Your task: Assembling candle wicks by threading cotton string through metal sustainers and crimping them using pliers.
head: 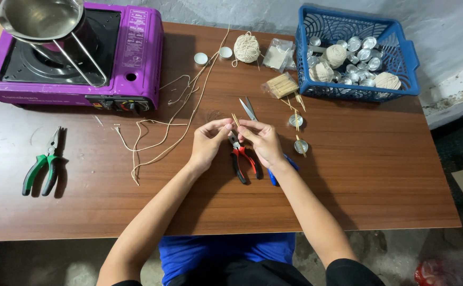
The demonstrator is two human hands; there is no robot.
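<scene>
— Brown wooden table against a rough grey wall; what are the hands doing?

— Left hand and right hand meet fingertip to fingertip, both pinching thin pale wooden sticks in one shared grip.

— What lies around that grip?

— Red-handled pliers directly beneath it, blue-handled scissors just beyond the right hand, loose cream cord left of it.

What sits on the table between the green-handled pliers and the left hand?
Head view: only loose cream string on bare brown wooden table, between green-handled pliers and left hand.
</scene>
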